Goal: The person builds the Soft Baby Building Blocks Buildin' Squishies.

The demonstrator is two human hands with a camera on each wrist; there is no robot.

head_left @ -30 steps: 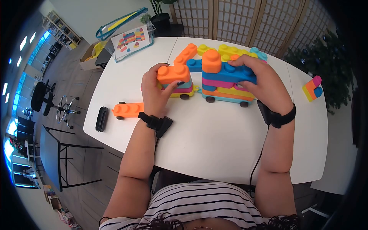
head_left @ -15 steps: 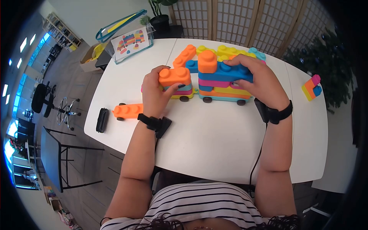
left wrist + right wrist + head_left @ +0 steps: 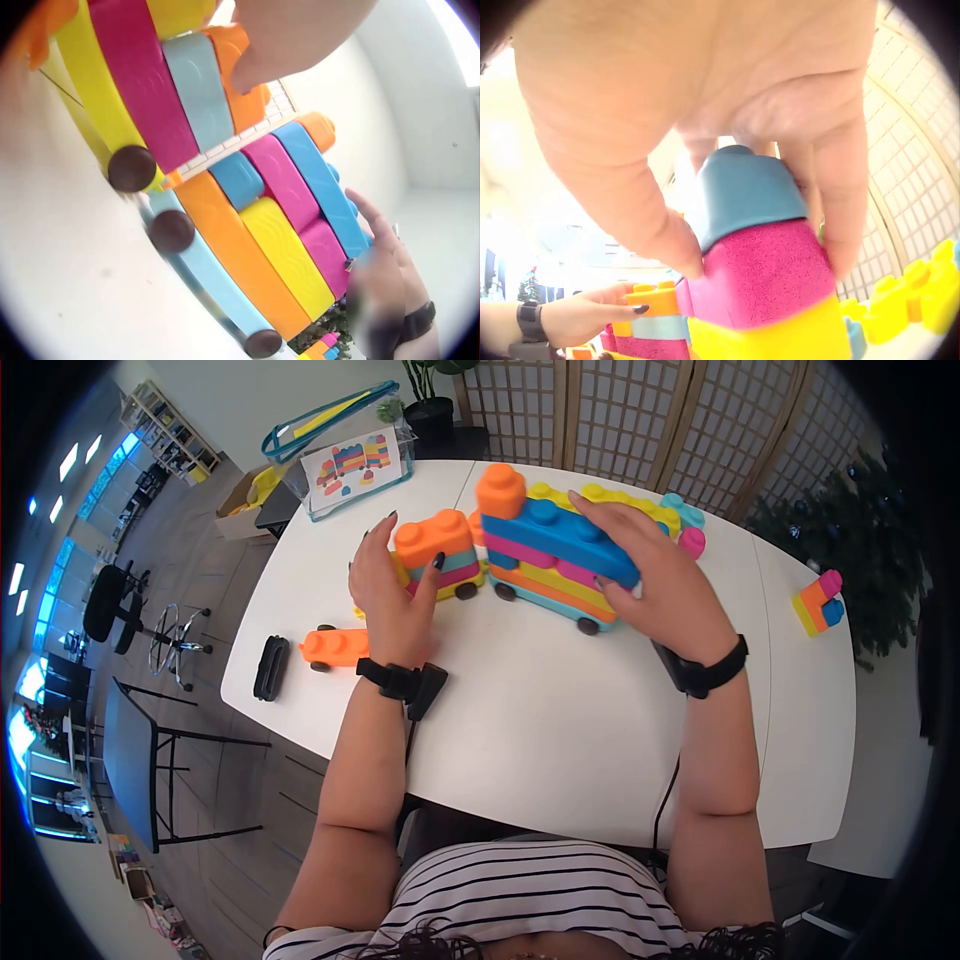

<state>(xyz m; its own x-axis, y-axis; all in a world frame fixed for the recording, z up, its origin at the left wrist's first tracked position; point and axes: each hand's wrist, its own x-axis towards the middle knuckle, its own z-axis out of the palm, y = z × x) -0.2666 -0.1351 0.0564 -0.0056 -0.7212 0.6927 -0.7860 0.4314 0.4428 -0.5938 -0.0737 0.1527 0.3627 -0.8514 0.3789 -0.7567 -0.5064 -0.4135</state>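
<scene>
My right hand (image 3: 680, 585) grips a long toy train wagon of stacked building blocks (image 3: 545, 555), thumb on the near side and fingers over the far side. Blue blocks top its pink, yellow and orange layers, with an orange block (image 3: 500, 490) standing at the left end. Its base is light blue with dark wheels (image 3: 172, 231). To the left is a shorter block wagon (image 3: 146, 86), yellow at the base, orange on top. My left hand (image 3: 392, 600) holds this one, thumb against the orange top block (image 3: 430, 537). The wagons' ends meet at a small coupling (image 3: 172, 180).
An orange wheeled block base (image 3: 338, 648) lies left of my left wrist, beside a black case (image 3: 270, 667). Yellow blocks (image 3: 640, 507) sit behind the long wagon. A small block stack (image 3: 820, 603) stands at the right edge, and a clear bag with a picture card (image 3: 350, 463) at the back left.
The long wagon has shifted left and swung so its left end points farther away. The shorter wagon has turned and moved slightly left and back, both hands moving with them.
</scene>
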